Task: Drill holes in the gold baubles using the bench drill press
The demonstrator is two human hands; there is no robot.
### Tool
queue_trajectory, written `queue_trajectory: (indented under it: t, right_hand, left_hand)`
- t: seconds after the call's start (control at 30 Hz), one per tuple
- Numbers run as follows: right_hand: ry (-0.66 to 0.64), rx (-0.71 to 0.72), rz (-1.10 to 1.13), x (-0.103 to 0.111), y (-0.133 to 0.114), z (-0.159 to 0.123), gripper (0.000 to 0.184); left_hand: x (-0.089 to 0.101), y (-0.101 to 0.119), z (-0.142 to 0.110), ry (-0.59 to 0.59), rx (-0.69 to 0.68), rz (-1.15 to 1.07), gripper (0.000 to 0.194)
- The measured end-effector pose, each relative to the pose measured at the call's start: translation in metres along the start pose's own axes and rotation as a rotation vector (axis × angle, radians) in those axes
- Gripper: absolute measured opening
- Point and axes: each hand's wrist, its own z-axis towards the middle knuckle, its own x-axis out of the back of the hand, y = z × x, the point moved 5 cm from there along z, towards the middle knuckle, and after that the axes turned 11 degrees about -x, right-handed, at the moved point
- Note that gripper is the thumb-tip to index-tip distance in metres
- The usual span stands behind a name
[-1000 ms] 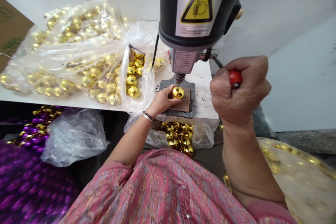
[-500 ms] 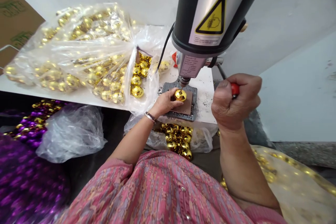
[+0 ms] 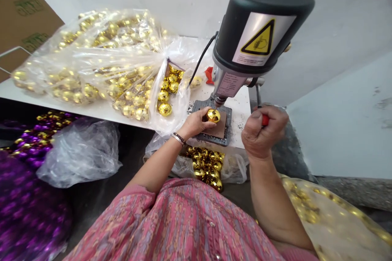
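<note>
Here's the gold ball point(image 3: 215, 118), right under the drill point(image 3: 260, 34), on the brown board point(image 3: 218, 130), with the bit point(image 3: 215, 109) at its top! What's new is the right hand point(image 3: 263, 130): it's lower and closer in to the drill than a second ago, and the lever point(image 3: 259, 94) now hangs steeper. That reads as the bit being fed down, though its depth I can't tell.

The ball is near round, so no clear long axis; its facets ring a pole that faces up at the drill, axis about upright.

Left hand point(image 3: 197, 124): fingers grasping the ball from the drill's left side, the same hold throughout. Right hand: fingers clenched around the red knob point(image 3: 265, 120), right of the drill. Further out, a big bag point(image 3: 101, 69) of balls fills the table point(image 3: 241, 108) left of the drill, and more gold balls point(image 3: 206, 165) sit below, in front of it.
</note>
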Motion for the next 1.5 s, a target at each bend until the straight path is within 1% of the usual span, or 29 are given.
queue_trajectory:
  t: [0.07, 0.13, 0.2, 0.27, 0.33, 0.43, 0.53, 0.57, 0.6, 0.63, 0.67, 0.73, 0.77, 0.8, 0.83, 0.87, 0.93, 1.0, 1.03, 1.1, 1.17, 1.2, 1.27, 1.37, 1.43, 1.5]
  right_hand:
    - [0.008, -0.004, -0.005, 0.0, -0.004, 0.007, 0.021]
    - [0.034, -0.039, -0.006, -0.001, -0.009, 0.025, 0.025]
    - [0.06, -0.116, 0.002, -0.005, -0.011, 0.05, 0.028]
    - [0.045, -0.208, 0.005, -0.012, -0.009, 0.075, 0.027]
    - [0.029, -0.284, -0.003, -0.018, -0.005, 0.093, 0.024]
    - [-0.009, -0.332, -0.004, -0.02, -0.002, 0.103, 0.024]
    - [-0.071, -0.366, 0.045, -0.019, -0.003, 0.103, 0.025]
    - [-0.072, -0.379, 0.063, -0.018, -0.004, 0.102, 0.025]
    - [-0.068, -0.391, 0.074, -0.017, -0.004, 0.102, 0.025]
    - [-0.057, -0.397, 0.082, -0.017, -0.004, 0.101, 0.025]
    - [-0.047, -0.399, 0.086, -0.016, -0.004, 0.1, 0.025]
    - [-0.036, -0.395, 0.094, -0.016, -0.002, 0.099, 0.025]
    - [-0.042, -0.392, 0.097, -0.016, -0.001, 0.098, 0.025]
    - [-0.058, -0.39, 0.099, -0.016, 0.001, 0.097, 0.025]
    - [-0.071, -0.385, 0.101, -0.016, 0.003, 0.096, 0.024]
    - [-0.085, -0.379, 0.102, -0.015, 0.004, 0.096, 0.023]
    - [-0.106, -0.372, 0.104, -0.014, 0.007, 0.094, 0.02]
    - [-0.098, -0.369, 0.104, -0.013, 0.007, 0.093, 0.019]
    - [-0.09, -0.367, 0.104, -0.012, 0.006, 0.092, 0.018]
    - [-0.075, -0.36, 0.101, -0.013, 0.003, 0.091, 0.018]
    - [-0.06, -0.35, 0.104, -0.015, 0.0, 0.09, 0.02]
    - [-0.042, -0.343, 0.113, -0.015, -0.001, 0.09, 0.019]
    - [0.002, -0.329, 0.14, -0.015, -0.001, 0.089, 0.017]
    - [0.013, -0.318, 0.146, -0.015, -0.001, 0.087, 0.015]
    - [-0.011, -0.319, 0.133, -0.016, -0.001, 0.086, 0.015]
    - [-0.01, -0.307, 0.126, -0.016, -0.002, 0.087, 0.016]
  left_hand:
    - [0.0, 0.001, 0.0, 0.01, 0.006, -0.007, 0.051]
    - [0.0, 0.001, 0.001, 0.022, 0.025, -0.008, 0.051]
    - [0.002, 0.001, 0.0, 0.03, 0.042, -0.018, 0.054]
    - [0.003, 0.002, -0.003, 0.027, 0.036, -0.049, 0.054]
    - [0.005, 0.003, -0.01, 0.019, 0.004, -0.096, 0.054]
    - [0.006, 0.006, -0.028, -0.027, -0.048, -0.157, 0.059]
    - [0.005, 0.01, -0.047, -0.142, -0.112, -0.175, 0.072]
    - [0.006, 0.01, -0.051, -0.169, -0.13, -0.167, 0.076]
    - [0.009, 0.009, -0.055, -0.168, -0.136, -0.152, 0.079]
    - [0.015, 0.006, -0.056, -0.129, -0.126, -0.129, 0.077]
    - [0.024, 0.001, -0.056, -0.05, -0.1, -0.094, 0.07]
    - [0.049, -0.011, -0.055, 0.189, -0.014, 0.021, 0.047]
    - [0.064, -0.017, -0.054, 0.317, 0.042, 0.099, 0.04]
    - [0.078, -0.023, -0.054, 0.426, 0.103, 0.184, 0.04]
    - [0.091, -0.029, -0.054, 0.499, 0.166, 0.268, 0.044]
    - [0.101, -0.033, -0.053, 0.534, 0.228, 0.344, 0.049]
    - [0.114, -0.042, -0.051, 0.515, 0.348, 0.451, 0.052]
    - [0.12, -0.05, -0.049, 0.441, 0.428, 0.499, 0.045]
    - [0.12, -0.052, -0.049, 0.396, 0.439, 0.504, 0.042]
    - [0.116, -0.055, -0.047, 0.301, 0.39, 0.494, 0.041]
    - [0.109, -0.055, -0.047, 0.233, 0.312, 0.492, 0.052]
    - [0.107, -0.055, -0.048, 0.22, 0.293, 0.499, 0.059]
    - [0.106, -0.055, -0.051, 0.244, 0.302, 0.522, 0.065]
    - [0.114, -0.052, -0.057, 0.375, 0.316, 0.471, 0.057]
    - [0.119, -0.046, -0.06, 0.473, 0.254, 0.301, 0.054]
    - [0.119, -0.038, -0.062, 0.509, 0.154, 0.021, 0.057]
